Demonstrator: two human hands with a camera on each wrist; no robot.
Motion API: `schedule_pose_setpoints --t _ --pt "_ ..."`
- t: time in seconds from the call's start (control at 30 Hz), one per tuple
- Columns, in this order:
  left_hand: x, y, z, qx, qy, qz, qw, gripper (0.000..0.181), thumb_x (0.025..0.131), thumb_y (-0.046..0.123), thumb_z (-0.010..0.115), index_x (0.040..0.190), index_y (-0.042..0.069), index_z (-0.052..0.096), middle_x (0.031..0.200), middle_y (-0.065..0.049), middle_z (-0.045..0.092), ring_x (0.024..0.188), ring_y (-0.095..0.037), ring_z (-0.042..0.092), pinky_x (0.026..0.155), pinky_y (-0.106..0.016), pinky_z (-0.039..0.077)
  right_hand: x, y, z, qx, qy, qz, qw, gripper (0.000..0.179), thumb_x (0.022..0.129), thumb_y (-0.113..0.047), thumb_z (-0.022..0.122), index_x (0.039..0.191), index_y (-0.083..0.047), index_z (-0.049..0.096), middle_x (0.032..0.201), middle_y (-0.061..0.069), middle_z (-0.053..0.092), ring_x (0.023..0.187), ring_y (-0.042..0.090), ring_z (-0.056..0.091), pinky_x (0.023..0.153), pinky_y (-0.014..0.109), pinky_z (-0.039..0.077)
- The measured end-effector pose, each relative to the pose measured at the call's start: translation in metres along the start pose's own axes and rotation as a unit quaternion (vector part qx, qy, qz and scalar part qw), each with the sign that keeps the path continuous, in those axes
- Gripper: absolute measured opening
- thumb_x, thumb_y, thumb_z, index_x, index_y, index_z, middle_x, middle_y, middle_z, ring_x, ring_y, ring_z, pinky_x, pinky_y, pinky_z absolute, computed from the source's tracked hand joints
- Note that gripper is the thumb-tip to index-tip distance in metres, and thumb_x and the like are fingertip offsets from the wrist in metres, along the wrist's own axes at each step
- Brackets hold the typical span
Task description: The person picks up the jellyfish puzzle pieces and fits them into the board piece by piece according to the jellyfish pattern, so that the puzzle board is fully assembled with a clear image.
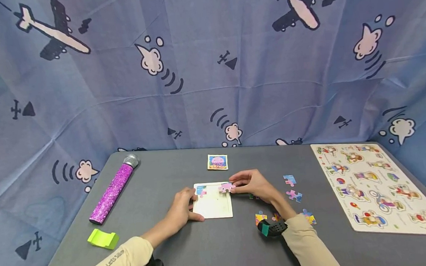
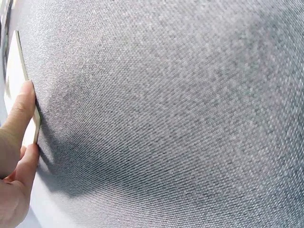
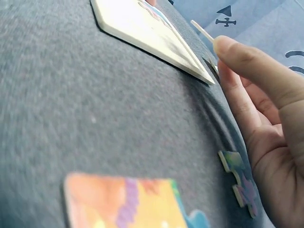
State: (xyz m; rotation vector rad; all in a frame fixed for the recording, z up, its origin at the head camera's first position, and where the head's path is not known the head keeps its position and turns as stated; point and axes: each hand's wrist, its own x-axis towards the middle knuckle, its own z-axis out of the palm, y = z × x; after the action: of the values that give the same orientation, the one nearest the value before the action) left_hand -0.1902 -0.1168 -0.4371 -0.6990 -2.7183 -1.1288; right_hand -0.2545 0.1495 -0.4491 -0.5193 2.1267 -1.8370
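A cream puzzle board (image 1: 213, 206) lies on the grey table, with a blue-and-pink puzzle piece (image 1: 201, 190) in its upper left corner. My left hand (image 1: 181, 208) holds the board by its left side, thumb and fingertips along the edge; the left wrist view shows that hand (image 2: 19, 142) at the board's rim. Between thumb and finger my right hand (image 1: 254, 185) pinches a pink puzzle piece (image 1: 226, 187) over the upper right corner of the board. Seen edge-on in the right wrist view, that piece (image 3: 202, 31) is raised above the board (image 3: 142, 40).
Loose puzzle pieces (image 1: 289, 180) lie right of the board, several near my right wrist. Behind the board is a jellyfish picture card (image 1: 217, 162). A glittery microphone (image 1: 114, 190) and a lime-green block (image 1: 103, 239) lie left; a large picture board (image 1: 383, 190) lies right.
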Motion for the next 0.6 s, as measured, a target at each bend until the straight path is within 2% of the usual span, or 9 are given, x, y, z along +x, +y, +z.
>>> schedule_pose_setpoints --t 0.17,0.4,0.6 --pt "-0.001 0.000 0.000 -0.003 0.001 -0.003 1.0000 0.079 0.055 0.011 0.093 0.115 -0.022 0.054 0.088 -0.015 0.057 0.084 -0.027 0.055 0.075 -0.038 0.053 0.005 0.002 0.007 0.003 -0.007 -0.007 0.9999 0.038 0.078 0.004 0.075 0.112 0.014 0.062 0.107 0.024 0.066 0.083 0.010 0.064 0.074 0.024 0.053" --pt "0.000 0.000 0.001 0.009 0.001 -0.008 0.9999 0.081 0.053 0.012 0.093 0.115 -0.023 0.054 0.092 -0.018 0.060 0.091 -0.032 0.060 0.080 -0.043 0.051 0.009 0.004 0.018 0.023 -0.002 -0.006 0.9997 0.039 0.077 0.005 0.076 0.112 0.013 0.062 0.105 0.018 0.068 0.084 0.011 0.065 0.075 0.024 0.053" --pt "0.001 0.002 0.000 0.015 -0.004 -0.018 0.9997 0.081 0.053 0.013 0.093 0.115 -0.022 0.054 0.092 -0.017 0.060 0.091 -0.032 0.060 0.081 -0.044 0.050 0.012 0.003 0.025 0.028 0.000 -0.014 0.9995 0.037 0.077 0.005 0.076 0.110 0.014 0.063 0.104 0.021 0.068 0.082 0.010 0.065 0.074 0.024 0.053"
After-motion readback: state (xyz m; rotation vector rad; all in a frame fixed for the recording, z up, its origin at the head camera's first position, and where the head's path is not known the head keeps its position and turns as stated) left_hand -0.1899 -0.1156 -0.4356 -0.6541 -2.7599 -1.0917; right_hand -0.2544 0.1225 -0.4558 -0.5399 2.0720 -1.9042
